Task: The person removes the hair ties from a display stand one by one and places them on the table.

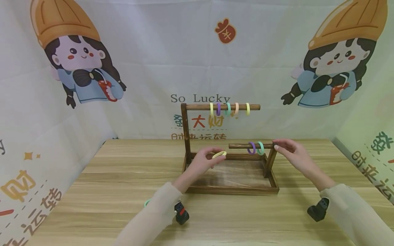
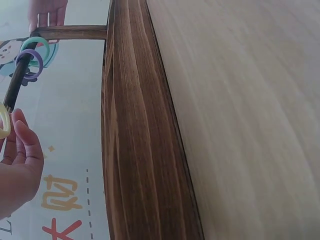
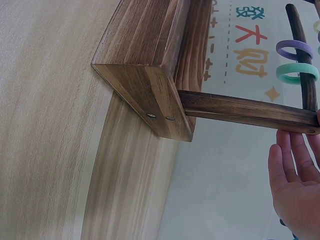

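My left hand point(image 1: 207, 158) pinches a yellow ring point(image 1: 219, 154) between thumb and fingers, just off the free end of the lower bar point(image 1: 237, 146) of a dark wooden stand point(image 1: 231, 190). In the left wrist view the yellow ring point(image 2: 4, 121) overlaps that bar's tip. A purple ring point(image 1: 251, 148) and a mint ring point(image 1: 260, 148) hang on the lower bar. At its other end, my right hand point(image 1: 292, 155) grips the top of the short post point(image 1: 270, 162) with thumb and fingertips; the right wrist view shows fingers point(image 3: 299, 155) against that post.
The stand's taller upper bar point(image 1: 200, 107) carries several rings in yellow, purple, mint and peach. A mint ring point(image 1: 147, 202) lies on the wooden table point(image 1: 123, 171), partly hidden by the left sleeve. A printed cloth point(image 1: 154, 78) hangs behind and at both sides.
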A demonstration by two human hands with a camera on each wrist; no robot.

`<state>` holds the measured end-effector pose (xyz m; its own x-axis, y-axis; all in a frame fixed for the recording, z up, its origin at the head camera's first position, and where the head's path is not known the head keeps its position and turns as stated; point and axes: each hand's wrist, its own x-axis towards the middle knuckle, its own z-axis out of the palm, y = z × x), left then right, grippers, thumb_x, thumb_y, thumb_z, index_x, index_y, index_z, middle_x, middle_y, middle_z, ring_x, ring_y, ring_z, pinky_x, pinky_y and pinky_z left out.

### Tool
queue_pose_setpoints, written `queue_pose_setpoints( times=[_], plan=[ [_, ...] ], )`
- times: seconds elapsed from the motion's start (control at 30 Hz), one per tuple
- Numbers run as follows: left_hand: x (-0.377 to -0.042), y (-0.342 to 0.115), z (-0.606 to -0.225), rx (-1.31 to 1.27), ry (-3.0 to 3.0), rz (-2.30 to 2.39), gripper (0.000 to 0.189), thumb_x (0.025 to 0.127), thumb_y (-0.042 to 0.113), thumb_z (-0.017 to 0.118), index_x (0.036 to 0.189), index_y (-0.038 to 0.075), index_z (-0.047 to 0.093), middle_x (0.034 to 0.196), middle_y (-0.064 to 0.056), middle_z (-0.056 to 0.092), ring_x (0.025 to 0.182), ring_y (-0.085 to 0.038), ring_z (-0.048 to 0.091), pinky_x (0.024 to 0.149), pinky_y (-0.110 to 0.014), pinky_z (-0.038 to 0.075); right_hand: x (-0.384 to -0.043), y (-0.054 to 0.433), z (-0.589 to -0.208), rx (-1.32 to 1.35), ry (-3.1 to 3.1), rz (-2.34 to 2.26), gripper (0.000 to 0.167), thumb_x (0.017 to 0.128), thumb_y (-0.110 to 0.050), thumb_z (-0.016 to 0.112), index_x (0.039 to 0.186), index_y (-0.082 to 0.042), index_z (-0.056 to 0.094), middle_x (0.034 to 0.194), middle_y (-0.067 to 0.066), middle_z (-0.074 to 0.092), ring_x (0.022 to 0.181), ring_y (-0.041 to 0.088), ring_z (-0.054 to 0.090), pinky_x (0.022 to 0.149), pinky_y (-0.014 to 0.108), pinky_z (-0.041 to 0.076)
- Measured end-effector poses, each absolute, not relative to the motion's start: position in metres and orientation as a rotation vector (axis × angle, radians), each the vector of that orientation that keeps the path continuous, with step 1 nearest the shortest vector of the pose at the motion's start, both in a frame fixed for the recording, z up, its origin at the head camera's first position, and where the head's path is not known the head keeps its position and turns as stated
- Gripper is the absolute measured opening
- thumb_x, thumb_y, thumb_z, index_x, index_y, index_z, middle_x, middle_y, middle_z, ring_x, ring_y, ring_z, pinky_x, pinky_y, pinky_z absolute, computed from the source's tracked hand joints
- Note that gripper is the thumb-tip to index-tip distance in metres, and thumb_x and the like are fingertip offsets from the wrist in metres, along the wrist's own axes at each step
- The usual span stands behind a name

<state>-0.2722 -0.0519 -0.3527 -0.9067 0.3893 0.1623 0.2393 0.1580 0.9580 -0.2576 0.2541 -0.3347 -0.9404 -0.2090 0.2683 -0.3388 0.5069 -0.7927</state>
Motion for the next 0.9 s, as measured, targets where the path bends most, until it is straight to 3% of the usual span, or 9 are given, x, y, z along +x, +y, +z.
queue_pose_setpoints(
  times=[0.2,0.4,0.63,0.83,0.9],
  plan=[
    [-0.268,-0.058,-0.358,0.691,2.369,1.78,0.036,0.082,0.024,0.064,0.113,0.006,0.058,0.101,-0.005,0.056,0.074,-0.02,0.054,0.054,-0.025,0.042,-0.258,0.254,-0.334,0.479,-2.609,1.404,0.046,0.093,-0.03,0.044,0.126,0.001,0.044,0.123,0.02,0.046,0.109,0.031,0.043,0.086,0.046,0.037],
    [-0.259,-0.064,-0.354,0.74,2.392,1.724,0.036,0.082,0.026,0.064,0.111,0.007,0.059,0.107,-0.006,0.054,0.072,-0.013,0.052,0.06,-0.036,0.046,-0.258,0.254,-0.334,0.479,-2.611,1.382,0.045,0.093,-0.031,0.044,0.125,0.001,0.045,0.122,0.02,0.047,0.108,0.03,0.044,0.085,0.045,0.038],
    [-0.247,-0.071,-0.349,0.767,2.47,1.628,0.034,0.082,0.024,0.064,0.111,0.007,0.06,0.103,-0.005,0.056,0.077,-0.015,0.052,0.058,-0.027,0.044,-0.258,0.253,-0.334,0.476,-2.614,1.395,0.046,0.093,-0.031,0.044,0.126,0.001,0.044,0.122,0.02,0.046,0.108,0.03,0.044,0.085,0.045,0.038],
    [-0.231,-0.078,-0.338,0.789,2.469,1.611,0.031,0.083,0.015,0.063,0.11,0.002,0.059,0.099,-0.011,0.057,0.081,-0.025,0.052,0.06,-0.028,0.043,-0.258,0.253,-0.334,0.47,-2.613,1.392,0.045,0.093,-0.031,0.044,0.126,0.001,0.044,0.122,0.02,0.047,0.107,0.03,0.044,0.085,0.045,0.038],
    [-0.232,-0.081,-0.344,0.799,2.479,1.601,0.03,0.083,0.016,0.063,0.11,0.004,0.059,0.1,-0.007,0.057,0.083,-0.024,0.051,0.06,-0.028,0.044,-0.258,0.253,-0.334,0.471,-2.61,1.39,0.045,0.093,-0.031,0.044,0.126,0.001,0.044,0.122,0.02,0.047,0.107,0.03,0.044,0.084,0.045,0.038]
  ],
)
